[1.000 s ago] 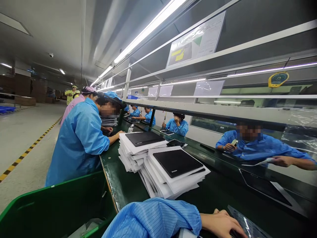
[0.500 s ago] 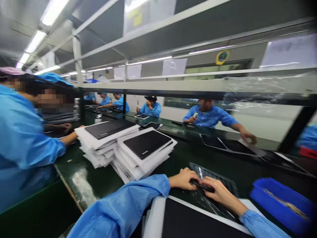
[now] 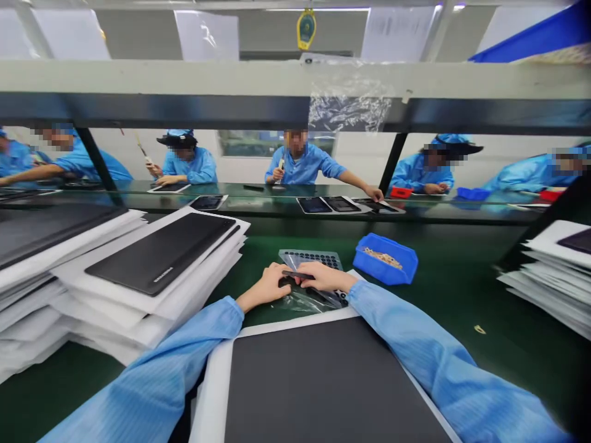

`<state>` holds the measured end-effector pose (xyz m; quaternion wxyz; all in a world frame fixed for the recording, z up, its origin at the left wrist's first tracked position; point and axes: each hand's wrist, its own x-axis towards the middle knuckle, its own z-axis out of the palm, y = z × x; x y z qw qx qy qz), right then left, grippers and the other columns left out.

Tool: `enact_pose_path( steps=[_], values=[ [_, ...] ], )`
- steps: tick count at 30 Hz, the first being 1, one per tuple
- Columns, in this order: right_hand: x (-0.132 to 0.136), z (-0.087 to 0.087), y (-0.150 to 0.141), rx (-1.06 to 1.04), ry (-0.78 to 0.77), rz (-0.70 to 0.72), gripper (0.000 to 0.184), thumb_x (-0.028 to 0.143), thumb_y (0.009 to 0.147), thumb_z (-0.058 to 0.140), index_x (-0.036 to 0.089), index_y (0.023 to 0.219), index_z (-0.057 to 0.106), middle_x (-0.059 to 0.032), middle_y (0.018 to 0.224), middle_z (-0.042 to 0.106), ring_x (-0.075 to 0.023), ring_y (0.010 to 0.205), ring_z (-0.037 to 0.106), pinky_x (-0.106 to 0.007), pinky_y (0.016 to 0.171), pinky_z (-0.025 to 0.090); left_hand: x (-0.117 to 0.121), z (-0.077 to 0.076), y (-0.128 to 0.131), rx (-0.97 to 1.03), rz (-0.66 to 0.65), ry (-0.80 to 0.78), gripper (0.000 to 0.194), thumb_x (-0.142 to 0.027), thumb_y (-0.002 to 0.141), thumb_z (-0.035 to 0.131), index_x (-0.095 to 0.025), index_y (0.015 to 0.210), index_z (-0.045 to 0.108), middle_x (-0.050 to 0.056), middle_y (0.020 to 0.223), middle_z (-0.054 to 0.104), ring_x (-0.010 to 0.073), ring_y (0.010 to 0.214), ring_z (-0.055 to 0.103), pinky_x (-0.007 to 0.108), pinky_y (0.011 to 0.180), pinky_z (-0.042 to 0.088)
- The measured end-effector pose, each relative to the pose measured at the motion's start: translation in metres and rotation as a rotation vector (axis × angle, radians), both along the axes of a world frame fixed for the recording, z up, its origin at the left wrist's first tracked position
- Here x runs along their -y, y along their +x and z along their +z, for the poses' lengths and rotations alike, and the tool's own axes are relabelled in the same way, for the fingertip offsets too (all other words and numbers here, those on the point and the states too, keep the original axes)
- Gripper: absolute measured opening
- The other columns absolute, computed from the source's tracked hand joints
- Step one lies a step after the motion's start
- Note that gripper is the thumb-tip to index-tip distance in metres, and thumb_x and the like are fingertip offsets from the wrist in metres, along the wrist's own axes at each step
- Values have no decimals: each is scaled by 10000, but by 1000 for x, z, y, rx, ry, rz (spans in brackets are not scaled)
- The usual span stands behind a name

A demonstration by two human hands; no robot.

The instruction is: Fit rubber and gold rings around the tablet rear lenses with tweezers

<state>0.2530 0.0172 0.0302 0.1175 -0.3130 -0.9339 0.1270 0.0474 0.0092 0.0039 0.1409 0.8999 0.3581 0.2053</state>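
My left hand (image 3: 268,286) and my right hand (image 3: 322,276) meet over a clear plastic bag (image 3: 302,301) on the green belt. Both pinch a thin dark strip (image 3: 298,275) between their fingertips. Just beyond them lies a flat keypad sheet (image 3: 311,257) with rows of dark keys. A large black panel (image 3: 323,381) on a white sheet lies close to me, under both blue sleeves.
A blue bin (image 3: 386,258) of small parts stands right of the hands. Stacks of white sheets topped by a black panel (image 3: 161,258) fill the left; another stack (image 3: 554,271) sits at right. Several people in blue coats work across the far belt (image 3: 295,206).
The view has swung right and down from the co-workers on the left to my own place. My right hand came in and both hands now pinch the dark strip.
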Motion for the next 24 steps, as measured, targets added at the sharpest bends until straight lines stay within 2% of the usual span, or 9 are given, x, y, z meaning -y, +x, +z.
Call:
enact_pose_path(
  steps=[7,12,24],
  values=[
    [-5,-1,-1,20,-12,6,147,24,750,621,128,842,669,-45,827,600,-176,785,564,-291,777,446,0,-1,0,18,-2,12,229,-289,875,599,-158,1063,605,69,1142,581,237,1095,515,463,960,389],
    [-4,3,2,9,-15,13,142,64,755,666,126,881,683,-47,845,626,-173,805,591,-268,767,456,-3,-4,-1,29,-3,24,251,-282,870,606,-157,1088,596,72,1151,579,243,1107,513,473,965,388],
    [3,-4,0,-27,56,-94,124,23,766,617,131,794,672,-54,826,632,-175,813,604,-270,783,459,-12,-16,-2,56,-7,58,294,-319,885,588,-160,1132,576,83,1179,566,248,1115,514,482,966,392]
  ],
)
